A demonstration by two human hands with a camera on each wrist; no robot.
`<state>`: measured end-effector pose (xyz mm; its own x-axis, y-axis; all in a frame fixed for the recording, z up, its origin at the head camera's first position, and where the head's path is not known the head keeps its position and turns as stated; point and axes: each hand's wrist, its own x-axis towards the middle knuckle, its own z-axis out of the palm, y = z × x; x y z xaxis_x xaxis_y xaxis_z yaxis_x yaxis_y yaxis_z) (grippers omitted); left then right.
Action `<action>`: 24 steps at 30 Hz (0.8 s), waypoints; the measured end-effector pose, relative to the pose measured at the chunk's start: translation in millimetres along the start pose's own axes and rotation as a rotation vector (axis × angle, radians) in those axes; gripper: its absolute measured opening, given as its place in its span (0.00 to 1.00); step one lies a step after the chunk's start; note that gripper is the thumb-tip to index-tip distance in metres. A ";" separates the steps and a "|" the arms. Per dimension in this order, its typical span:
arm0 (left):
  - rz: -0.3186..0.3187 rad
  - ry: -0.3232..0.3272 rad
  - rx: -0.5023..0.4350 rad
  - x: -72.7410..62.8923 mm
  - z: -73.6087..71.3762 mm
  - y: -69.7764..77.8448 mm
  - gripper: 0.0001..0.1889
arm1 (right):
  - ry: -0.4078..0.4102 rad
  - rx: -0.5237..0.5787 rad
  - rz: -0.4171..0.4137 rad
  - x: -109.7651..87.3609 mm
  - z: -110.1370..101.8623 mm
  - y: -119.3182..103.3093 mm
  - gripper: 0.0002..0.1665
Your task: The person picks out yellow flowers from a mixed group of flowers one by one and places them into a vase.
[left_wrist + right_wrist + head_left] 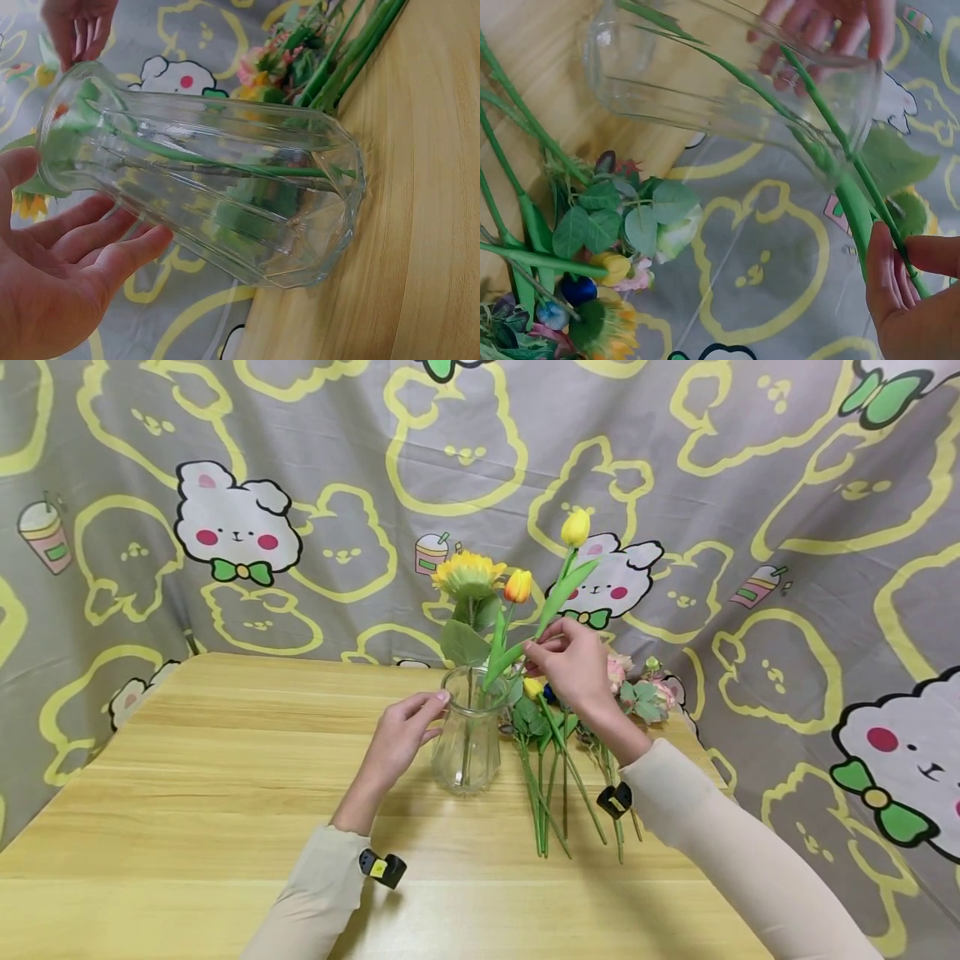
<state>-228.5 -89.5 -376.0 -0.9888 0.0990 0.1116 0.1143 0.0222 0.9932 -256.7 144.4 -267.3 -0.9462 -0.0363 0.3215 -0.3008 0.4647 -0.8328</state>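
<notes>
A clear ribbed glass vase [467, 745] stands upright on the pale wooden table [225, 760], and everything else sits around it. The left hand [397, 739] rests against the vase's left side near the rim, its fingers loosely curved along the glass with the thumb up by the mouth; in the left wrist view the fingers [112, 255] lie just beside the wall rather than wrapped round it. The right hand [573, 664], above and to the right of the vase, pinches the green stem of a yellow tulip [576, 527], whose bloom rises well above the rim while its stem slants down into the mouth. 2 other blooms already stand in the vase: a yellow sunflower [468, 573] and an orange tulip [518, 586]. Just right of the vase, a loose bunch of artificial flowers with long green stems [558, 777] lies flat on the table, pink blooms [619, 670] at its far end.
</notes>
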 end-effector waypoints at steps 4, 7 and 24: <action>-0.002 0.000 0.000 -0.1 -0.1 0.1 0.30 | -0.020 -0.084 -0.051 -3.7 9.5 -0.4 0.11; -0.001 0.002 -0.003 -0.5 -0.1 0.6 0.30 | -0.036 -0.125 -0.078 -6.2 15.6 -1.5 0.11; -0.007 -0.002 -0.024 1.0 0.1 0.7 0.29 | -0.125 -0.285 -0.084 -11.9 44.1 -5.4 0.08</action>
<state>-229.4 -89.3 -375.2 -0.9894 0.1013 0.1045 0.1050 -0.0009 0.9945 -249.0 103.3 -286.5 -0.9320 -0.1853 0.3117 -0.3501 0.6837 -0.6403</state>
